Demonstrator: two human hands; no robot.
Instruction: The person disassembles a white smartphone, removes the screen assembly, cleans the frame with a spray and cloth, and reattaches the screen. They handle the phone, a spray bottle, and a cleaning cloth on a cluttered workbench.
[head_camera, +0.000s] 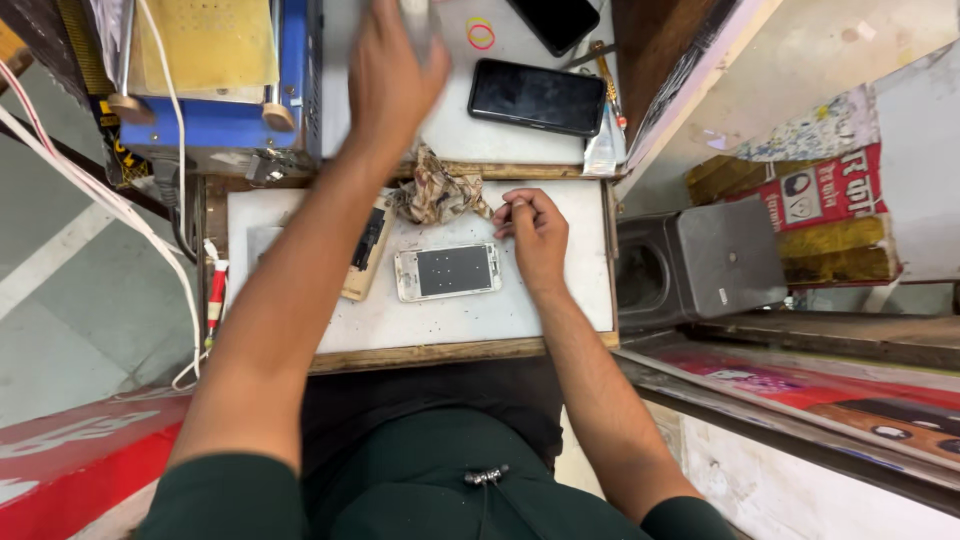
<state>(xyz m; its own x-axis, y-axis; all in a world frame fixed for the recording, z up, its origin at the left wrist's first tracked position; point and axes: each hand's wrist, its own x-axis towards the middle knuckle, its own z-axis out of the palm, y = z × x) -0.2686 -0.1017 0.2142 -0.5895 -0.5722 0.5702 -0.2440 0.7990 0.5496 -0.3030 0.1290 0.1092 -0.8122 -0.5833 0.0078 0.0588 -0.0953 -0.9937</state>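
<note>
Cables: white cables (100, 190) run down the far left edge, past a red-handled tool (215, 300) that hangs beside the board.
Blue machine: a blue machine (215, 120) stands far left, with a yellow pad (205, 40) on top.
Left hand: the left hand (392, 75) reaches far, over the upper shelf. Fingers curl around a pale object (418, 22) at the top edge. The object is blurred; its kind cannot be told.
Work board: a white board (420, 320) with a wooden rim lies near the person, between the two forearms.
Small part: a tan part with a dark strip (365, 250) lies on the board, partly under the left forearm.
Rag: a crumpled patterned rag (438, 192) sits at the far edge of the board, between the two hands.
Opened phone: a white phone body (448, 271) lies flat mid-board, its inner metal plate facing up, just left of the right hand.
Right hand: the right hand (533, 235) rests on the board, fingers drawn in, with thumb and forefinger pressed together as if pinching. What they pinch is too small to tell.
Upper shelf: a white shelf (460, 130) carries a dark phone (537, 97), screen up. A second dark phone (555, 22) lies farther back, with a pink and yellow band (481, 33) to its left.
Box: a grey box (700, 262) stands right of the board.
</note>
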